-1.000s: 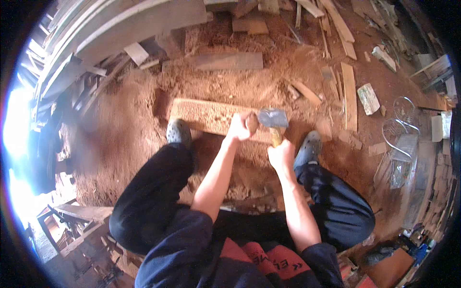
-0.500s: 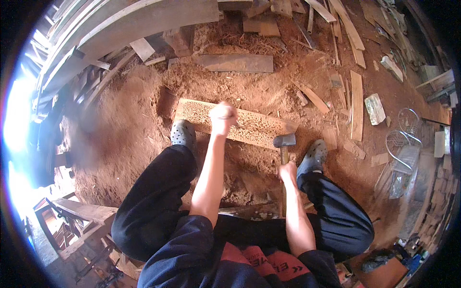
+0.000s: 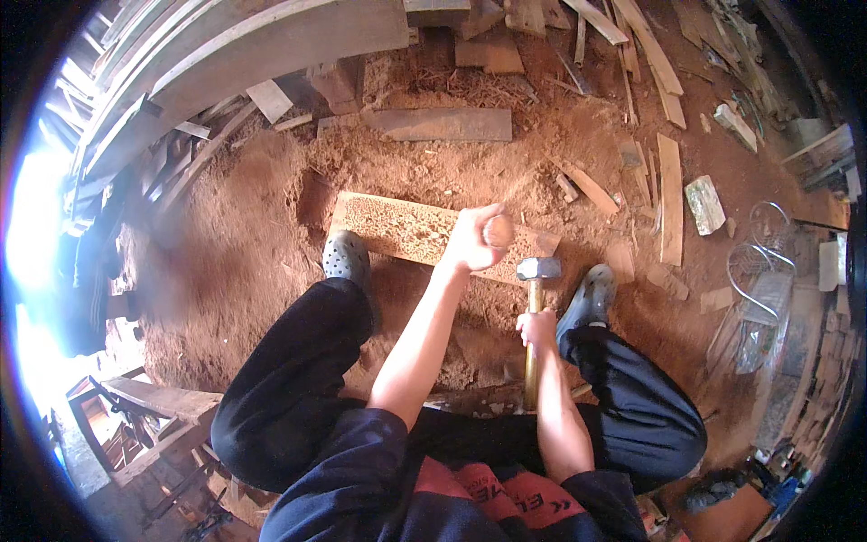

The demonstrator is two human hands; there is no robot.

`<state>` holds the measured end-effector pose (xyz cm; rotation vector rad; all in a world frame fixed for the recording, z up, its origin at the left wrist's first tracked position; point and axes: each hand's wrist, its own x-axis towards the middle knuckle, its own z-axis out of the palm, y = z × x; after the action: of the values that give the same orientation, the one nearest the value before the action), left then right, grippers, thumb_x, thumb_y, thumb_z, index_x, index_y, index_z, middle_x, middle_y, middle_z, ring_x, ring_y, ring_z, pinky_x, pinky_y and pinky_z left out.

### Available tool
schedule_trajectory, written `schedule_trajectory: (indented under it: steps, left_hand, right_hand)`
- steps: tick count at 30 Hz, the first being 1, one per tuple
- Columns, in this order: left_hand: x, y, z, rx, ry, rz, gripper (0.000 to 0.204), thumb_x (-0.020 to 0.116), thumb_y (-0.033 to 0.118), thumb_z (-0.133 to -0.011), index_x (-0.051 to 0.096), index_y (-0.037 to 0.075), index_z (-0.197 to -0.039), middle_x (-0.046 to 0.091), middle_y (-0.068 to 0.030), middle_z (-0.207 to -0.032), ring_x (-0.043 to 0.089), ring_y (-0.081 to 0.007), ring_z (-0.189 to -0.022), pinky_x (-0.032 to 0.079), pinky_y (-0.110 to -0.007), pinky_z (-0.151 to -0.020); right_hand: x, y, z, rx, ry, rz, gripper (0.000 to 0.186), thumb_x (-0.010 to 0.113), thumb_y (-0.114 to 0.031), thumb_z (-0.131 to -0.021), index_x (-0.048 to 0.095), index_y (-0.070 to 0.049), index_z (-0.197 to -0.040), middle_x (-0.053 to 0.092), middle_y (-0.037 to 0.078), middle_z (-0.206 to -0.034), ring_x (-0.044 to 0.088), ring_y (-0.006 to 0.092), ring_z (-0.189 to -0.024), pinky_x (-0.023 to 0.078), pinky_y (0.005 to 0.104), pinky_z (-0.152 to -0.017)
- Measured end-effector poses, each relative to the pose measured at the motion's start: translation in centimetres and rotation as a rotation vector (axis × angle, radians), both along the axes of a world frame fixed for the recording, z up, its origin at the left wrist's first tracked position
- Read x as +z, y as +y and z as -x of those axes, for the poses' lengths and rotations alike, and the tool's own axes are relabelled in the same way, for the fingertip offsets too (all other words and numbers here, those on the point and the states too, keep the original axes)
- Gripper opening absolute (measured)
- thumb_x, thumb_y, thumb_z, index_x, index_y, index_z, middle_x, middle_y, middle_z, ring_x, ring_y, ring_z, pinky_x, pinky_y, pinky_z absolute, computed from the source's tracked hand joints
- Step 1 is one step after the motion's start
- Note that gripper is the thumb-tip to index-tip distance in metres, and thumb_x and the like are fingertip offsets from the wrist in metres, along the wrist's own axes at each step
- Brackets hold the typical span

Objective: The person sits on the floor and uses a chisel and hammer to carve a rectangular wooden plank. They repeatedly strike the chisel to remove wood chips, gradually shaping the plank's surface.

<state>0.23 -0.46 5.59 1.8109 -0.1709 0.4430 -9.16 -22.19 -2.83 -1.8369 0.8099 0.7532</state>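
A wooden board lies slantwise on the ground between my feet, its upper face pitted with many small carved marks except for a plainer right end. My left hand is closed round a chisel above the board's right half. Only the round wooden butt shows; the blade is hidden beneath my hand. Lower right, my right hand grips a hammer by its wooden handle. The grey metal head is up, near the board's right end and apart from the chisel.
My left clog is against the board's near left edge; my right clog is beyond the hammer. Loose planks and a pale block lie right. Long boards are stacked at far left. A bent wire frame stands right.
My left hand has moved right along the board with the chisel. The hammer has shifted slightly, its head now turned more level. My right hand keeps its grip.
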Motion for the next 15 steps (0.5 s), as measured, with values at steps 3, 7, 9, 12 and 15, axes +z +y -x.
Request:
schedule_trajectory:
  steps: [3, 7, 9, 12, 15]
  left_hand:
    - [-6.0, 1.3, 1.0, 0.016, 0.216, -0.012, 0.019, 0.062, 0.01, -0.054, 0.057, 0.006, -0.073, 0.058, -0.0047, -0.065, 0.054, -0.0173, -0.059, 0.045, -0.03, -0.059]
    - [-4.3, 2.5, 1.2, -0.025, 0.322, 0.17, 0.018, 0.06, 0.008, -0.055, 0.056, 0.005, -0.071, 0.058, -0.0059, -0.064, 0.053, -0.0159, -0.059, 0.044, -0.029, -0.058]
    - [-3.9, 2.6, 1.2, -0.013, 0.373, 0.188, 0.018, 0.06, 0.008, -0.055, 0.055, 0.004, -0.071, 0.058, -0.008, -0.064, 0.054, -0.018, -0.06, 0.044, -0.03, -0.059]
    - [-3.4, 2.2, 0.9, -0.007, 0.391, 0.187, 0.016, 0.06, 0.008, -0.056, 0.054, 0.004, -0.07, 0.056, -0.007, -0.061, 0.051, -0.0164, -0.057, 0.043, -0.03, -0.057]
    - [-3.9, 2.2, 1.0, 0.002, 0.356, 0.194, 0.017, 0.061, 0.008, -0.055, 0.054, 0.003, -0.07, 0.055, -0.0085, -0.061, 0.052, -0.0164, -0.057, 0.043, -0.03, -0.057]
  right_hand:
    - [-0.1, -0.2, 0.0, 0.067, -0.01, 0.048, 0.014, 0.061, -0.005, -0.063, 0.056, 0.002, -0.074, 0.053, 0.01, -0.05, 0.051, 0.0198, -0.037, 0.039, 0.0339, -0.033]
    - [4.9, 1.2, -0.7, 0.088, -0.174, 0.142, 0.021, 0.064, -0.007, -0.062, 0.054, 0.005, -0.076, 0.056, 0.012, -0.056, 0.053, 0.0206, -0.041, 0.042, 0.0332, -0.036]
    - [10.6, 2.6, -1.8, 0.041, -0.273, 0.07, 0.022, 0.066, -0.006, -0.061, 0.054, 0.004, -0.076, 0.056, 0.01, -0.056, 0.053, 0.0175, -0.042, 0.041, 0.0303, -0.037]
    - [16.1, 2.9, -2.9, -0.067, -0.584, -0.054, 0.016, 0.063, 0.001, -0.062, 0.053, -0.002, -0.074, 0.052, 0.001, -0.057, 0.049, 0.0124, -0.044, 0.039, 0.0259, -0.041]
    - [22.2, 4.7, -3.6, -0.214, -0.945, -0.168, 0.019, 0.06, 0.009, -0.066, 0.049, -0.006, -0.07, 0.048, -0.002, -0.061, 0.045, 0.0079, -0.045, 0.038, 0.0228, -0.042]
